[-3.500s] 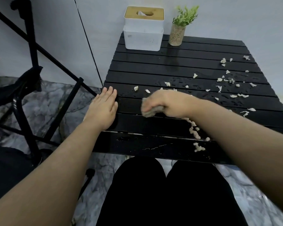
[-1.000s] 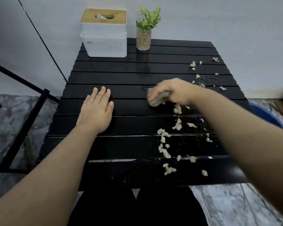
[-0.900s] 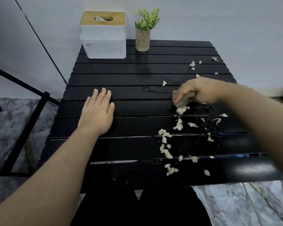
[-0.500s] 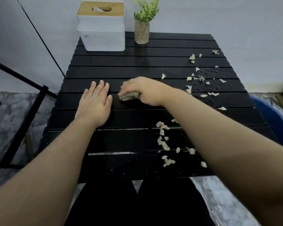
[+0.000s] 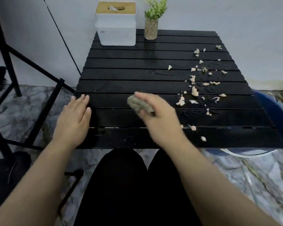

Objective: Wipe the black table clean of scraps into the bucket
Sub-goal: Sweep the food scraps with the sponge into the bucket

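Spreading across the right half of the black table (image 5: 137,75) are pale scraps (image 5: 194,91), while the blue bucket (image 5: 278,115) sits on the floor at its right edge, contents hidden. A white tissue box (image 5: 116,28) shows one tissue, beside a potted plant (image 5: 151,22). My right hand (image 5: 158,118) grips a grey cloth (image 5: 137,105); my left hand (image 5: 73,118) lies flat, fingers together.

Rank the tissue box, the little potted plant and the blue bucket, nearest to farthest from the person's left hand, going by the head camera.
From the left hand, resting flat at the table's left edge:
1. Tissue box, at the far left corner of the table.
2. Potted plant, just right of the box, along the far edge.
3. Blue bucket, on the floor beyond the table's right side.
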`<state>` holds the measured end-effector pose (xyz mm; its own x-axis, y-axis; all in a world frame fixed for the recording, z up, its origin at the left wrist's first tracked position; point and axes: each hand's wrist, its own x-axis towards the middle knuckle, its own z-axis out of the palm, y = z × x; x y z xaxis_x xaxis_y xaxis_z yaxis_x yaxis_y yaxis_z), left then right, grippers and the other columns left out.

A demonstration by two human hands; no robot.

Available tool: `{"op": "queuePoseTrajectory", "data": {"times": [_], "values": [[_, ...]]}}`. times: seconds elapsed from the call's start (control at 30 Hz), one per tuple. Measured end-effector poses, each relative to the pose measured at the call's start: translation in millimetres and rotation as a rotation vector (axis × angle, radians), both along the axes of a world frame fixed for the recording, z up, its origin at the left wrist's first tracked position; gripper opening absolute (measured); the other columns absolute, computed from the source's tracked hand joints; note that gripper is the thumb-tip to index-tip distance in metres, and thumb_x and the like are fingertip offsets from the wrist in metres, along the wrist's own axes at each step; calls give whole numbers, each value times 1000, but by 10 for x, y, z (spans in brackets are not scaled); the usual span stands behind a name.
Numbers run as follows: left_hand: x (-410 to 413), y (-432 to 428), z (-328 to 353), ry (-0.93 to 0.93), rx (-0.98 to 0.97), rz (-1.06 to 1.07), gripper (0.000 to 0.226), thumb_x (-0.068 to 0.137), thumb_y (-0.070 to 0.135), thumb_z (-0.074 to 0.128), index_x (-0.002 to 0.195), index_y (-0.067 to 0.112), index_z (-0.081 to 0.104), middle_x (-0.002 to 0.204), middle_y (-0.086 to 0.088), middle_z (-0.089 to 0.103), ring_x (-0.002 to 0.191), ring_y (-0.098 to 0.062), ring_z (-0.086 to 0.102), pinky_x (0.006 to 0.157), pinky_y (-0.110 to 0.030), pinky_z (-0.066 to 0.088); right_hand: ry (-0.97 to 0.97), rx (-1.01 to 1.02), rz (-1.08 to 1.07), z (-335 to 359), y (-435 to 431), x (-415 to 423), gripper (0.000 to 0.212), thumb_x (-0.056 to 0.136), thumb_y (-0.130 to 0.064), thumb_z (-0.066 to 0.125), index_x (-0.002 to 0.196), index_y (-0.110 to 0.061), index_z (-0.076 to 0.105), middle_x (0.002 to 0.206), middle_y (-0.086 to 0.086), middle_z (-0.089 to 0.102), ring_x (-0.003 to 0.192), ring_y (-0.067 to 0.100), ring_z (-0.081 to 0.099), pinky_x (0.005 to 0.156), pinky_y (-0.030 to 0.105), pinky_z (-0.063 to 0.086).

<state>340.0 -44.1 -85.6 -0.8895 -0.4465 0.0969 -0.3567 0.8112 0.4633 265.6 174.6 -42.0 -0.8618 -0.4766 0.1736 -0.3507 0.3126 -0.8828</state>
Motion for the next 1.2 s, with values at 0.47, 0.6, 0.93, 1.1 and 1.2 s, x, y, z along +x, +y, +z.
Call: {"op": "queuePoseTrajectory", "data": {"times": [0.47, 0.6, 0.93, 1.1, 1.2], "values": [[136, -14, -172, -199, -165, -28, 52, 95, 36, 18, 145, 21, 13, 157, 0, 6, 144, -17, -3, 116, -36, -2, 397, 594, -150, -545, 542, 28, 41, 87, 0, 52, 125, -13, 54, 135, 17, 51, 129, 36, 42, 108, 49, 34], [34, 182, -69, -188, -124, 4, 53, 95, 34, 19, 145, 17, 14, 157, -2, 8, 144, -19, -3, 117, -37, -2, 286, 491, -339, -442, 863, -210, 40, 92, -2, 45, 131, -11, 49, 142, 15, 44, 131, 32, 40, 110, 44, 33], [-788, 1093, -31, -102, -119, -194, 53, 95, 35, 18, 145, 16, 16, 157, -3, 11, 144, -19, -2, 116, -37, 0, 445, 522, -51, -532, 762, 248, 38, 90, -23, 49, 128, -31, 50, 144, 6, 45, 136, 29, 35, 109, 46, 31], [-893, 1247, -135, -207, -184, -209, 55, 95, 36, 13, 145, 15, 7, 157, -5, 1, 144, -20, -7, 117, -39, -1, 426, 459, -160, -537, 1317, -176, 31, 86, -4, 56, 115, -15, 63, 127, 17, 58, 119, 35, 53, 96, 48, 46], [-883, 1238, -172, -202, -199, -205, 56, 94, 37, 13, 146, 16, 6, 157, -4, 0, 144, -18, -6, 117, -38, -2, 367, 485, -216, -474, 1490, -507, 38, 89, 2, 49, 125, -9, 55, 136, 19, 50, 125, 34, 46, 102, 46, 40]]}}
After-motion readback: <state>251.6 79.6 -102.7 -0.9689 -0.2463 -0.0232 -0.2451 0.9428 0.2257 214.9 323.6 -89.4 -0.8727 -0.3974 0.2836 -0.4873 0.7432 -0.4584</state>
